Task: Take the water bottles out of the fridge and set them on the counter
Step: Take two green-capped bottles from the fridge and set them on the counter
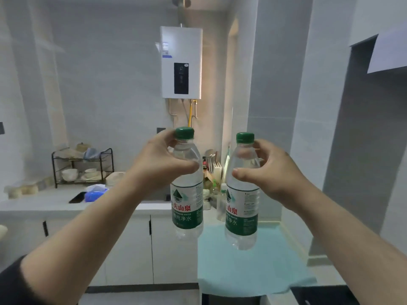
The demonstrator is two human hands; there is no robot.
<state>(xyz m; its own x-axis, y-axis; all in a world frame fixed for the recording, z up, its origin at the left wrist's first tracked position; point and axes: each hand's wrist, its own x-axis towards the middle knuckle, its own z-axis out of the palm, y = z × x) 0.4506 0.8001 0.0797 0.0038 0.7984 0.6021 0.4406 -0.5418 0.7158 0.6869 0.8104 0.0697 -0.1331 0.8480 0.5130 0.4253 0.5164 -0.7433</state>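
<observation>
Two clear water bottles with green caps and green labels, both upright, both held in the air in front of the water heater (pixel 181 62) on the far wall. Left hand (pixel 161 160) wraps the shoulder of the left bottle (pixel 187 194), just under its cap: thumb pressed across the front, fingers curled round the back. Right hand (pixel 269 172) grips the right bottle (pixel 242 199) at the same height, thumb on the near side, fingers round the far side. The bottles hang side by side below the heater, close but apart, the left one slightly higher. Neither touches a surface. Under the right bottle lies a pale blue mat (pixel 253 265) on the near counter (pixel 297 236); the left bottle hangs over that counter's left edge, in front of white cabinet doors (pixel 130 249). Left of the heater and lower, the far counter (pixel 44 202) carries a black dish rack (pixel 82 166) with bowls, a blue tissue box (pixel 94 193) and a dark phone (pixel 77 197). Utensils and small items stand directly below the heater, partly hidden behind the bottles. Fridge not in view.
</observation>
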